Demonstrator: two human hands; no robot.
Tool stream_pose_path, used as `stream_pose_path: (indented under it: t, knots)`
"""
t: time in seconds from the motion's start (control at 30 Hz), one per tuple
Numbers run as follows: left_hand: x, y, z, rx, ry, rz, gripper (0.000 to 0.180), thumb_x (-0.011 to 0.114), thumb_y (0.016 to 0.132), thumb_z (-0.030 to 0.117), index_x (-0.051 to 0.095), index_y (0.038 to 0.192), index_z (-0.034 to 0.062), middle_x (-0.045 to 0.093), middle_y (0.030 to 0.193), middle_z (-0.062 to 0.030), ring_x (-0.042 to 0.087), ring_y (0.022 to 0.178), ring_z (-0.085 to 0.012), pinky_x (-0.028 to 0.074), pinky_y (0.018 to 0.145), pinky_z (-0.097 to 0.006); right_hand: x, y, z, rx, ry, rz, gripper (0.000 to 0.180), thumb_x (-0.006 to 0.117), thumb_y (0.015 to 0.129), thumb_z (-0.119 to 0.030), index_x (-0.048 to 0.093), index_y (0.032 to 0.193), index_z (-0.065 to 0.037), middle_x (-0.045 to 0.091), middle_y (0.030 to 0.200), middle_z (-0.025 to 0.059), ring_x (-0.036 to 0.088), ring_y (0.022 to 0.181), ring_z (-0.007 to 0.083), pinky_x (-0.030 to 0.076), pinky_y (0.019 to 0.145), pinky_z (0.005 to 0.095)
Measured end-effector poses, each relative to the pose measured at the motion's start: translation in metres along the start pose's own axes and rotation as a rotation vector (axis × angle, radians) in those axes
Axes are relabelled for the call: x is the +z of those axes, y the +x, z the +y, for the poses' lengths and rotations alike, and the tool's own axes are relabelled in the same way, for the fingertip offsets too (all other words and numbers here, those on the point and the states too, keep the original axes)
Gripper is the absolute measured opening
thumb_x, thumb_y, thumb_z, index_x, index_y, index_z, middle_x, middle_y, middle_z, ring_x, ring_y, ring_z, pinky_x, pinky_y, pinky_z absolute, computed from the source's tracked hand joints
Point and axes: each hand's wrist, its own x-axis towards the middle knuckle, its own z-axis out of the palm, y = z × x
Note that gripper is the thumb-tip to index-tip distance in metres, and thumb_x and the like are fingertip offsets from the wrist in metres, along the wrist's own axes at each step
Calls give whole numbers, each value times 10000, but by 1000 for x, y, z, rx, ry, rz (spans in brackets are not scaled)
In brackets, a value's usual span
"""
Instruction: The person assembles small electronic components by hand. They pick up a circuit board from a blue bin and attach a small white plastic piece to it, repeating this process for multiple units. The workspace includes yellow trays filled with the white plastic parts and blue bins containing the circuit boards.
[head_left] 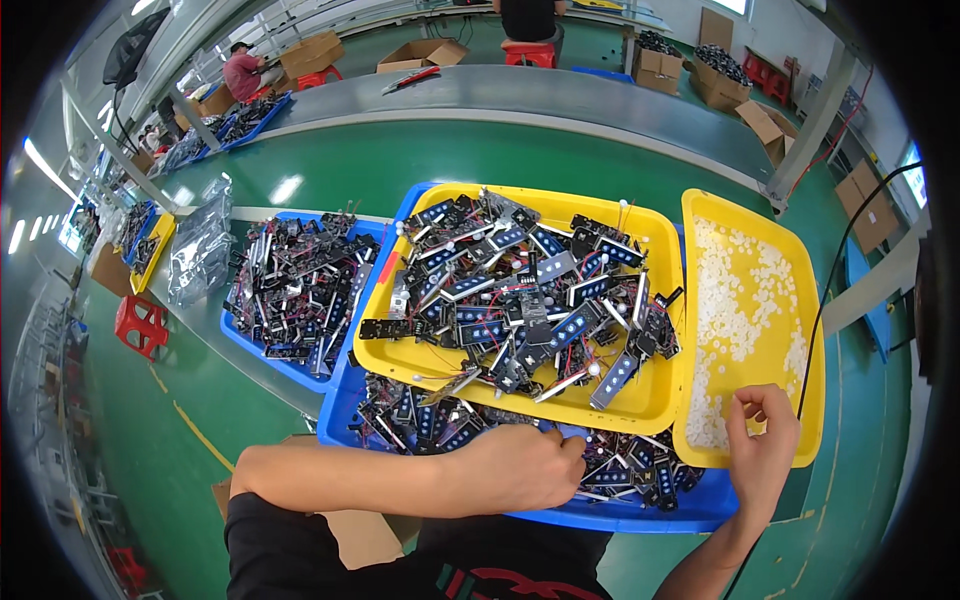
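Circuit boards [470,425] in blue tray [640,515], partly hidden beneath left hand [525,465].

Green bench [420,170] carries: blue tray [640,515] near, second blue tray [262,352] left, yellow tray [810,330] right, clear plastic bag [200,250] far left.
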Motion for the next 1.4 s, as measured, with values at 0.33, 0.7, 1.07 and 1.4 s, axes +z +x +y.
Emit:
stream_pose_path:
  t: [0.33, 0.7, 1.07, 1.4]
  knots:
    - [-24, -16, -3, -419, -705, 115, 598, 777, 669, 85, 574, 1231, 61, 666, 819, -97, 653, 700, -249, 523, 630, -335, 2, 1, -1, -88, 63, 36, 195, 657, 747, 71, 655, 928, 0, 612, 805, 110, 595, 680, 229, 475, 619, 296]
    - [-14, -32, -1, -486, -1326, 372, 508, 595, 739, -114, 560, 1238, -28, 594, 673, -18, 581, 597, -80, 472, 589, -220, 3, -19, -19, -165, 152, 274, 268, 673, 689, 128, 679, 935, 22, 612, 826, 111, 574, 678, 183, 457, 578, 265]
    - [-9, 15, 38, -544, -1755, 974, 558, 691, 766, 58, 387, 1201, -112, 622, 819, -199, 653, 665, -236, 558, 601, -327, 7, -49, -46, -214, 730, -11, 326, 711, 665, 123, 714, 968, 2, 649, 899, 128, 609, 691, 191, 474, 581, 259]
    - [-17, 47, 57, -551, -1757, 1221, 458, 724, 748, -24, 373, 1034, 45, 582, 866, -156, 642, 638, -267, 569, 542, -366, 8, -60, -49, -39, 1003, -60, 255, 715, 738, 111, 692, 981, 38, 642, 962, 159, 622, 733, 179, 491, 614, 254]
